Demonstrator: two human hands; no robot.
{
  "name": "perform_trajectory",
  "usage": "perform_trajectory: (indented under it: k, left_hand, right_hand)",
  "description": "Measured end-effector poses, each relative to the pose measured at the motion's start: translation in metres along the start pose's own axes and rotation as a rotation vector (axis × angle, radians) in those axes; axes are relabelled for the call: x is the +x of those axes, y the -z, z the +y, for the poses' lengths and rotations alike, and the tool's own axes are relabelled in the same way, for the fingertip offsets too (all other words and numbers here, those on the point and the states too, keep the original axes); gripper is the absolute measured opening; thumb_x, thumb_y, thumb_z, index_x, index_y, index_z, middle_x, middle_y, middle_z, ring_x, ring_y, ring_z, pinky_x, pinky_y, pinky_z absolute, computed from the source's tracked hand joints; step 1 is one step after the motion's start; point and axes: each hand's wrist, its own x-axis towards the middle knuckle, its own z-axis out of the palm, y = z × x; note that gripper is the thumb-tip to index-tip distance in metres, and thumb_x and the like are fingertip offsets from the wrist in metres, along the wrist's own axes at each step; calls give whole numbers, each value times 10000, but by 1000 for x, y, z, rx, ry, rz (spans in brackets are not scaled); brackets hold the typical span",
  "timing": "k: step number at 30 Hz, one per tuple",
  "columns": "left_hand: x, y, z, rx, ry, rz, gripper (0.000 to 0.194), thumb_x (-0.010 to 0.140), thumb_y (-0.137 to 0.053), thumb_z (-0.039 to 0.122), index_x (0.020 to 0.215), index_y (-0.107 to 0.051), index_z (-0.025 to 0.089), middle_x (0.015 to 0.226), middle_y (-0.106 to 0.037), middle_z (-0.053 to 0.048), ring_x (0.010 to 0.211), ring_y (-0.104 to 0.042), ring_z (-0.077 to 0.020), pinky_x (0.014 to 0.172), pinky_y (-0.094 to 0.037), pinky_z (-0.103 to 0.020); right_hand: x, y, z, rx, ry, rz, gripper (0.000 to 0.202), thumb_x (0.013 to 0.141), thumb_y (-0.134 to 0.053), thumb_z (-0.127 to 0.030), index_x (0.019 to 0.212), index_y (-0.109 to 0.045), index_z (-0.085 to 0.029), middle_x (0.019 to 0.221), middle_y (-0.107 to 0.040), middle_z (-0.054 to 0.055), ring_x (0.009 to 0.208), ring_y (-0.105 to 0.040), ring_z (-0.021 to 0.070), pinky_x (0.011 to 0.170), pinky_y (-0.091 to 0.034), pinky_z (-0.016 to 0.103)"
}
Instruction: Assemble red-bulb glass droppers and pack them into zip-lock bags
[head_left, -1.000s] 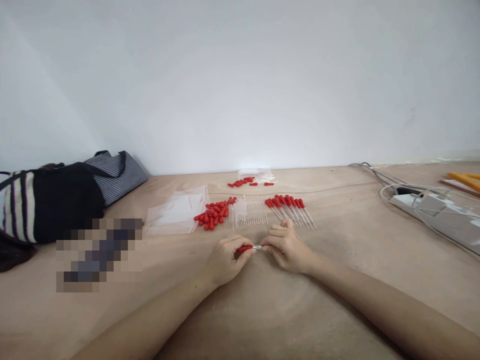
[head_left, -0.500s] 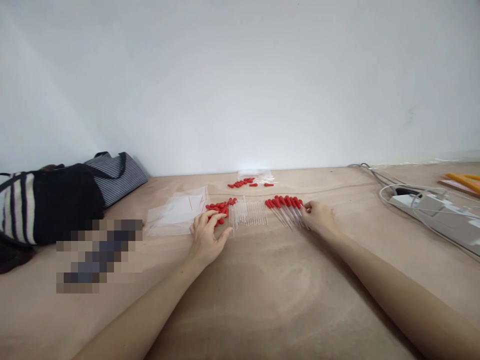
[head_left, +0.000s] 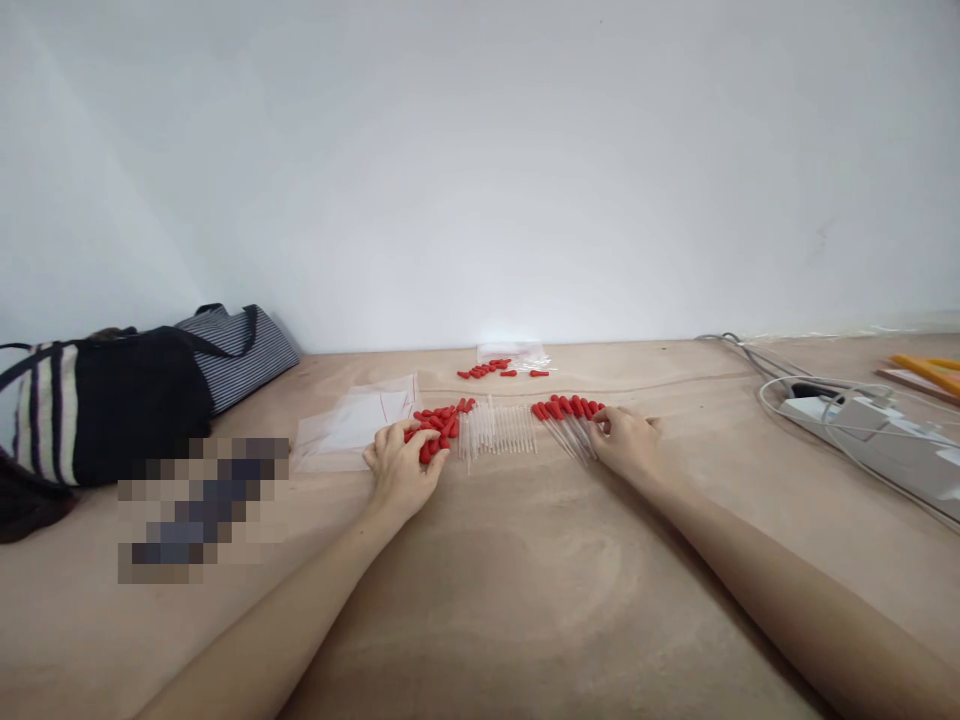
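Observation:
My left hand [head_left: 403, 462] is at the pile of red rubber bulbs [head_left: 444, 425], its thumb and fingers curled at a bulb on the near side. Right of the pile, thin clear tubes [head_left: 502, 428] lie side by side in a row. Further right, several droppers with red bulbs [head_left: 568, 407] and clear stems lie slanted on the table. My right hand [head_left: 624, 440] rests at the right end of these droppers, fingers bent together; whatever is between its fingertips is hidden.
Clear plastic bags [head_left: 352, 425] lie left of the pile. More red bulbs [head_left: 484, 369] and a small bag [head_left: 514, 353] are near the wall. A black bag [head_left: 142, 400] stands left; a power strip [head_left: 877, 430] with cables is right.
My left hand has shifted slightly left, its fingers closing at the near bulbs. My right hand has moved a little left and nearer, over the rightmost droppers' stems.

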Motion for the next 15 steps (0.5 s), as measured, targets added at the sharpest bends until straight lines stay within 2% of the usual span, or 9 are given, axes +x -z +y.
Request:
perform_trajectory:
  k: [3,6,9,11,15]
  left_hand:
    - [13,0,5,39,2,-30,186,723,-564,349,851,-649,246,1058,-524,-75,1005,-399,-275,778,-297,-410]
    - [32,-3,12,70,9,-75,206,726,-539,386,818,-657,245,1055,-521,-84,1017,-387,-279,791,-281,-420]
    - [54,-8,16,117,48,-109,242,722,-515,406,810,-660,233,1058,-518,-97,1019,-380,-286,813,-264,-434]
    - [66,-12,17,136,108,-170,262,717,-497,417,796,-661,229,1027,-534,-102,1001,-387,-295,809,-267,-440]
    - [79,-17,14,142,129,-294,289,675,-504,470,672,-664,229,880,-579,-103,944,-409,-316,769,-292,-436]
  right_hand:
    - [-6,-1,-22,22,128,8,229,760,-411,-293,742,-616,-192,791,-644,45,796,-543,190,740,-223,340]
    - [-5,-3,-51,25,172,-60,206,743,-430,-269,701,-614,-188,789,-646,50,814,-529,202,742,-217,349]
    - [7,-6,-80,62,131,-160,206,742,-441,-279,744,-626,-187,837,-649,67,849,-525,217,774,-214,376]
    - [18,-10,-97,105,46,-260,220,744,-452,-316,791,-634,-200,840,-650,67,860,-533,221,806,-209,398]
    - [35,-23,-117,141,-31,-347,253,741,-466,-394,755,-644,-215,788,-655,55,806,-562,214,830,-220,426]
